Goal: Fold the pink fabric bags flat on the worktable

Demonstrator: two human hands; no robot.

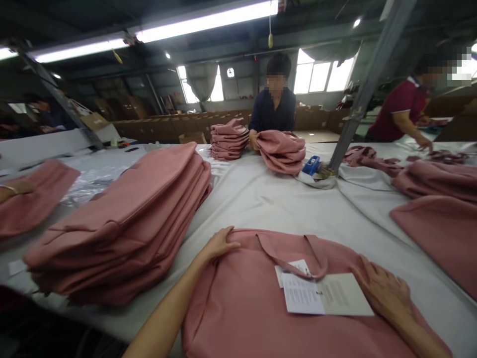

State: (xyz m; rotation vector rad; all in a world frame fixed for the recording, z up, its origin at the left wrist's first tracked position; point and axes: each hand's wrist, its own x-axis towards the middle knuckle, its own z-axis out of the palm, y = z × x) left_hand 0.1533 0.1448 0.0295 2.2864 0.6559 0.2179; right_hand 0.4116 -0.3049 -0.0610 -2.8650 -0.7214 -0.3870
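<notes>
A pink fabric bag [246,303] lies flat on the white table [268,199] right in front of me, handles pointing away. White paper tags [320,293] rest on its upper middle. My left hand [219,243] grips the bag's top left corner, fingers curled over the edge. My right hand [383,291] lies flat on the bag's right side, fingers stretched beside the tags.
A tall stack of pink bags [126,223] sits to my left. More pink bags [439,214] lie at the right. Across the table a person handles a folded pile [281,151] beside another stack [228,139]. A blue tape dispenser [311,165] stands by a slanted metal post [357,104].
</notes>
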